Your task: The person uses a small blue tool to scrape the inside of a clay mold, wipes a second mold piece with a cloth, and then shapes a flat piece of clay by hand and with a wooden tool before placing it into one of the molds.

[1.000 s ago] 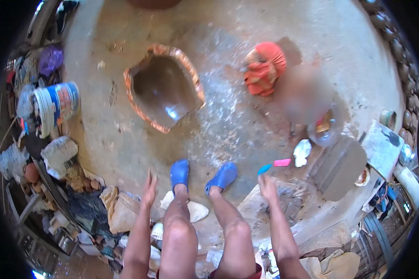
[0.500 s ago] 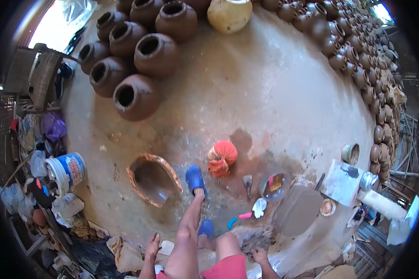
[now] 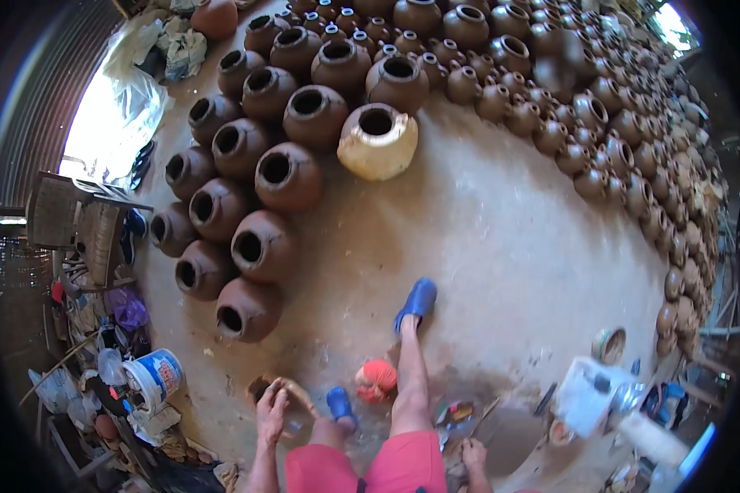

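Note:
My left hand (image 3: 272, 415) hangs low on the left with its fingers stretched out and nothing in them. Beyond it lies a curved, bowl-like piece of broken pot (image 3: 300, 396), partly hidden by the hand; I see no grip on it. On the right, my right hand (image 3: 473, 453) hangs with fingers loosely bent and nothing visible in them. Nearest to it are a bowl of small coloured things (image 3: 456, 412) and a grey-brown slab-like patch (image 3: 510, 440) on the floor. A red cloth bundle (image 3: 376, 380) sits on the floor between my feet in blue clogs.
Large brown round pots (image 3: 265, 246) stand in rows ahead left, beside a pale yellowish pot (image 3: 378, 141). Many smaller pots (image 3: 551, 135) line the far right. A white and blue bucket (image 3: 154, 380) stands at left. A pale board (image 3: 582, 393) lies at right.
The view has shifted forward, showing more pots. My right leg is now stepped ahead past the red bundle. My left hand now overlaps the broken pot piece; my right hand is close to the bowl.

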Motion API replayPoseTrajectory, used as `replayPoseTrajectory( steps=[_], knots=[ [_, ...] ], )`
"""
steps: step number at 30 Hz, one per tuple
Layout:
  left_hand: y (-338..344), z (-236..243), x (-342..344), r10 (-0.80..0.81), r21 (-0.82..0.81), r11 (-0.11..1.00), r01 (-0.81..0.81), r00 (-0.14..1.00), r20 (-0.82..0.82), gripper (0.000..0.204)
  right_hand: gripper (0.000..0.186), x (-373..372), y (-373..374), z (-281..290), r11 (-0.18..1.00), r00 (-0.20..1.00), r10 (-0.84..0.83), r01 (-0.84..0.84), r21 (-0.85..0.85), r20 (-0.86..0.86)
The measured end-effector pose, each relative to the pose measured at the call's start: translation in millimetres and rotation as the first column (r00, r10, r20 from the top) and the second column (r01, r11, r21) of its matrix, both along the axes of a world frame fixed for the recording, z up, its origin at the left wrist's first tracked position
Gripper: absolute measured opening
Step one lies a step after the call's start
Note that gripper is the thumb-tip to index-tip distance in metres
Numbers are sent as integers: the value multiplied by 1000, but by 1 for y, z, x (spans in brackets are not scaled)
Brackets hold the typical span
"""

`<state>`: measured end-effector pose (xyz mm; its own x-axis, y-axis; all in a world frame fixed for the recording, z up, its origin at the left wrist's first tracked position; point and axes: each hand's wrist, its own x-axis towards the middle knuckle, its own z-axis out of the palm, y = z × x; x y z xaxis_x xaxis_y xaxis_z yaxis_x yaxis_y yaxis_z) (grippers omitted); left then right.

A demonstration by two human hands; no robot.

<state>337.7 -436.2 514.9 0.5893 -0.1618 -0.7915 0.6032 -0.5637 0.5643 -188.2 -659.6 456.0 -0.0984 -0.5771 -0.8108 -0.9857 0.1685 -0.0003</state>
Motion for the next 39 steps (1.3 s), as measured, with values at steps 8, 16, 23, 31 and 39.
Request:
replayPoseTrajectory(
  steps=[8, 16, 23, 31, 39],
  knots=[
    [-209, 9, 68, -55, 9, 998, 54, 981, 186, 49, 42, 156, -287, -52, 986, 940, 72, -16, -167, 333],
    [-353, -14, 149, 146, -97, 985, -144, 989, 17, 54, 45, 359, -449, -90, 991, 857, -97, 131, -31, 506],
    [-466, -168, 247, 331, -227, 897, -379, 917, -222, 79, 45, 549, -560, -193, 989, 837, 50, 35, -146, 545],
    [-552, -287, 327, 566, -285, 715, -638, 769, -298, 84, 61, 706, -632, -352, 983, 692, -103, 179, -31, 714],
    [-570, -359, 341, 595, -467, 627, -624, 770, -231, 69, 63, 765, -654, -459, 968, 476, -214, -14, 251, 853]
  ],
)
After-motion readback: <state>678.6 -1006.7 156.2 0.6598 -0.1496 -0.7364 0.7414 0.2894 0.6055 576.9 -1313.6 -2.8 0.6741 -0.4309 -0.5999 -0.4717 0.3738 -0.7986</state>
